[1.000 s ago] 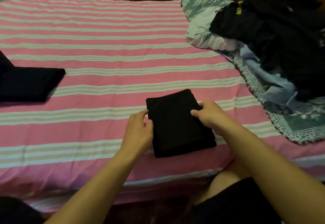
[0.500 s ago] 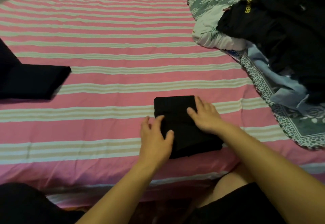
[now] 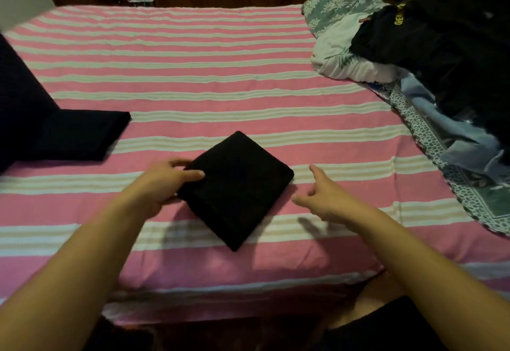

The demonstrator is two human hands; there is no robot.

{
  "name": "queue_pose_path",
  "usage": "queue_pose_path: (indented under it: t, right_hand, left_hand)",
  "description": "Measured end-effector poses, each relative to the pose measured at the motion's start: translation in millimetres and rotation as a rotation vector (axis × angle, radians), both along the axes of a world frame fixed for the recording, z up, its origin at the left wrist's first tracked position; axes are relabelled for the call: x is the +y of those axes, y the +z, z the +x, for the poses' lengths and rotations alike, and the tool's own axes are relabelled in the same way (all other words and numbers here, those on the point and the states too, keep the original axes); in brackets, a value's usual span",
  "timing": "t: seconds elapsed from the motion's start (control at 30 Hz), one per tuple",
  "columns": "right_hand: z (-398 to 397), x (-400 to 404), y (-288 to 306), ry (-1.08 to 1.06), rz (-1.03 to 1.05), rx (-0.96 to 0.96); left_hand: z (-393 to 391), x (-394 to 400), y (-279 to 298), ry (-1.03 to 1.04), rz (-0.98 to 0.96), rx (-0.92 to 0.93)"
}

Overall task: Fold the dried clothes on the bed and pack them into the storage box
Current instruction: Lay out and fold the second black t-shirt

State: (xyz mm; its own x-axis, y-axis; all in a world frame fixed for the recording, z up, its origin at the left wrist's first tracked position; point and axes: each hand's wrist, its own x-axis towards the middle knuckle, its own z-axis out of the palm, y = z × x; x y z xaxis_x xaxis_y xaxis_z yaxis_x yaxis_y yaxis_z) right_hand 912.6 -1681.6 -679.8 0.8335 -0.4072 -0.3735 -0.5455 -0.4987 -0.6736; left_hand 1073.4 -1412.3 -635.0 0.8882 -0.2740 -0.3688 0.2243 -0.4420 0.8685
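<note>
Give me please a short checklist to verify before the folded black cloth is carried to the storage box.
1. Folded black cloth is a compact, tidy square: ok.
2. Left hand grips its left edge, thumb on top: ok.
3. Right hand supports the other side: not ok, it is open beside the cloth and apart from it.
4. Storage box is in view to aim for: not ok, no box shows.
5. Dark folded pile on the left is out of the way: ok.
6. Unfolded clothes heap on the right remains to do: ok, it is there.
</note>
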Motion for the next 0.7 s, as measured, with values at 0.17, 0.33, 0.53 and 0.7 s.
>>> queue_pose_path:
  t: [0.17,0.33,0.53,0.7]
  right_hand:
    - [56,46,22,0.015,-0.156,-0.158]
    - [101,93,25,0.114,-0.05,0.074]
    - [90,82,35,-0.176,0.488,0.081]
    - [96,121,70,-0.3,1.14,0.032]
  left_hand:
    - [14,53,-26,0.225,0.151,-0.128]
    - [-36,44,-45,0.309,0.215,-0.126]
    - [-41,45,-27,0.42,-0.443,0.596]
    - [-22,89,-2,0.562,-0.864,0.623]
